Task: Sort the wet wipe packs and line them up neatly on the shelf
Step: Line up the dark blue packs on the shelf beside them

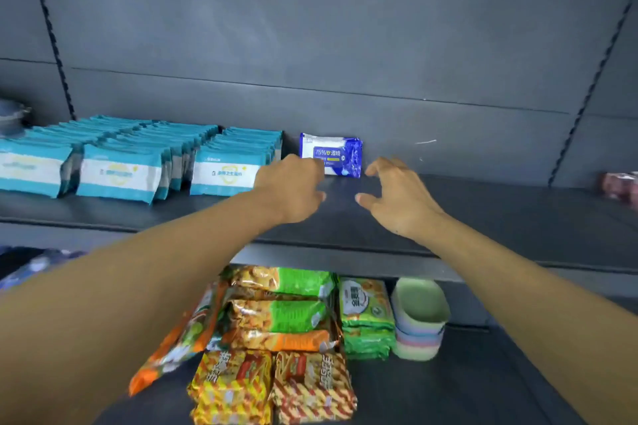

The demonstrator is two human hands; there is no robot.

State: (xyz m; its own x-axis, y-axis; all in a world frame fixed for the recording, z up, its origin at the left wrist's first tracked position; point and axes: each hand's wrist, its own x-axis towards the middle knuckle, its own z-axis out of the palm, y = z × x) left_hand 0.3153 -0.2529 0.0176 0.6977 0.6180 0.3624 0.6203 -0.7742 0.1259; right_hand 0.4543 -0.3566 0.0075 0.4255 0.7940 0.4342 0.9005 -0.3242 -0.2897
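Head view, dark grey shelf [483,214]. Three rows of teal-and-white wet wipe packs [228,171] stand upright, front to back, along the left half of the shelf, the rows just beside one another. One blue alcohol wipe pack [336,153] stands upright alone at the back edge, near mid-shelf, just right of the teal rows and apart from them. Both forearms reach over the front edge. Left hand [293,186] hovers in front of the blue pack's left part, fingers curled loosely; its fingertips overlap the pack's lower left corner in view, contact cannot be told; it holds nothing. Right hand [397,197] is spread, thumb and fingers apart, empty, just right of and in front of the blue pack, not touching it. On the lower shelf: snack packets [279,317] in green, orange and yellow, and stacked pastel bowls [419,317] at their right.
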